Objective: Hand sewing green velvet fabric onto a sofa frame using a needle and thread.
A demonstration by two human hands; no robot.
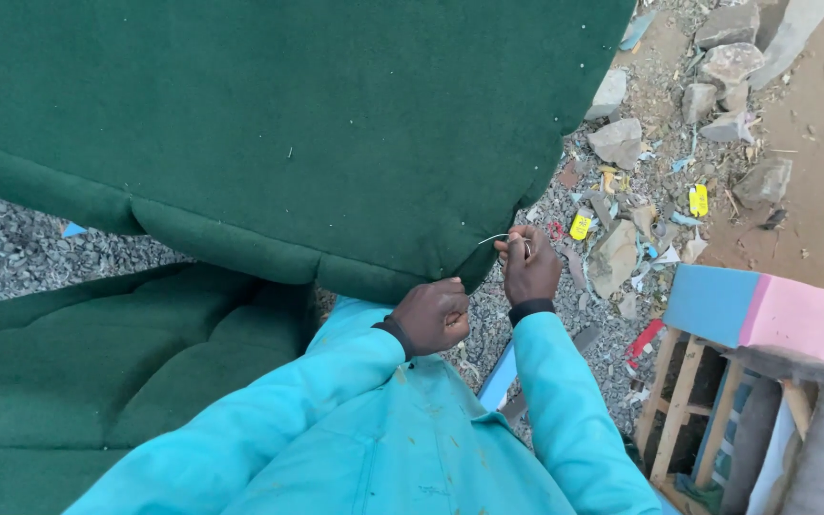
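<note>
A large dark green upholstered panel (269,124) fills the upper left of the head view, its padded lower edge hanging over my lap. My left hand (433,315) is closed against the underside of that edge, gripping the green fabric. My right hand (529,262) sits at the panel's lower right corner, fingers pinched on a thin curved needle (496,237) with pale thread that enters the fabric. Both arms wear turquoise sleeves.
A second green tufted cushion (97,362) lies at lower left. Gravel ground with stones (617,143), scraps and yellow tags (698,199) spreads at upper right. A wooden frame with blue and pink foam (765,310) stands at lower right.
</note>
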